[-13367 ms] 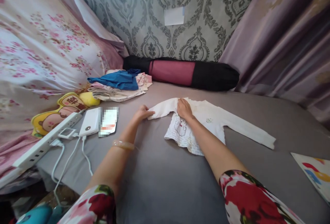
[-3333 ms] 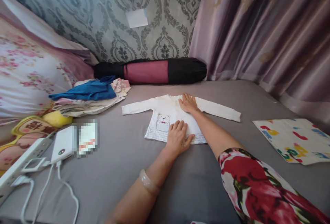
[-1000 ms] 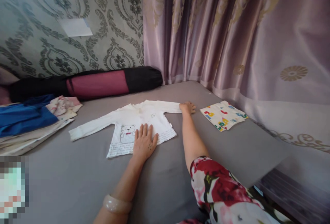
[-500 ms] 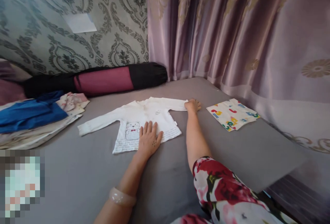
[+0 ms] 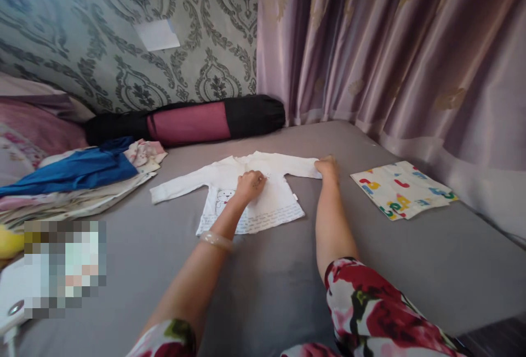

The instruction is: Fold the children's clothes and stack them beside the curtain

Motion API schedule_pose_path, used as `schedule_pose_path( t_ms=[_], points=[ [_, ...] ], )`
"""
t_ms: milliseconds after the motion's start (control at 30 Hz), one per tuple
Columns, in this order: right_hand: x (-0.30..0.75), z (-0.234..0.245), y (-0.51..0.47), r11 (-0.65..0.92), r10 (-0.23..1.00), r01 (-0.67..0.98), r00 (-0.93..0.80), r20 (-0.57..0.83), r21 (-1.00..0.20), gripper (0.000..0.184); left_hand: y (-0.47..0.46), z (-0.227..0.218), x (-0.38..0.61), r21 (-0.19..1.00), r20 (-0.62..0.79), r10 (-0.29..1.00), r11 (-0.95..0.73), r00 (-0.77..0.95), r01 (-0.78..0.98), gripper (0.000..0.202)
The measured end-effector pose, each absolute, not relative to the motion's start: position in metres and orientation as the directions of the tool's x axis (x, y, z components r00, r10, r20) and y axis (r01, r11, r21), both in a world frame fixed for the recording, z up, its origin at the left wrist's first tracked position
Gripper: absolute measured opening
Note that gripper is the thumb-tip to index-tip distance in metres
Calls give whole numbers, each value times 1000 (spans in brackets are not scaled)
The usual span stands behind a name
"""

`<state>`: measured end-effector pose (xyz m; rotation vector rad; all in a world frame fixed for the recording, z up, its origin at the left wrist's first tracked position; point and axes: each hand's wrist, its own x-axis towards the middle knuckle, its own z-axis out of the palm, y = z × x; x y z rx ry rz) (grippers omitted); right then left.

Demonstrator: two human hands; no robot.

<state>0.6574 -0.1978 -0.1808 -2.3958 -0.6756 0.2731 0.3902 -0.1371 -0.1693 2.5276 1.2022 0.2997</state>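
Observation:
A small white long-sleeved shirt [image 5: 267, 206] with a bear print lies face up on the grey bed sheet [image 5: 255, 275]. Its left sleeve stretches out flat. My left hand [image 5: 249, 186] rests on the chest of the shirt, fingers curled down onto the cloth. At the end of the shirt's right sleeve, which looks shortened or folded in, sits my right hand [image 5: 327, 166], its fingers closed on the sleeve's cuff.
A folded cloth with coloured letters [image 5: 402, 188] lies to the right. A pile of clothes topped by a blue garment [image 5: 78, 170] is at the left. A black and maroon roll bag [image 5: 193, 121] lies by the wall. Curtains [image 5: 390, 55] hang at the right.
My left hand slid from the shirt's hem up to its chest and curled. My right hand stays at the right sleeve end. The view shifted left.

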Motion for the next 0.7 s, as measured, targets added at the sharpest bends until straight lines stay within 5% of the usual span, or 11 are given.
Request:
schedule_pose_path(
  t_ms=[233,400,533,700],
  points=[
    [668,-166,-194,-543,550,334,835,-26,-770,25,-85,-193,430,541,185,683,-671,706,507,36],
    [663,-154,-193,-197,540,-49,828,-150,-979,25,-74,-197,450,479,96,700,-656,708,583,56],
    [659,-144,-193,-16,636,-339,722,-271,-941,14,-70,-196,455,442,-20,712,-624,702,645,66],
    [658,-138,-191,110,750,-507,607,-264,-855,18,-65,-191,457,423,-78,665,-652,743,629,77]
  ],
)
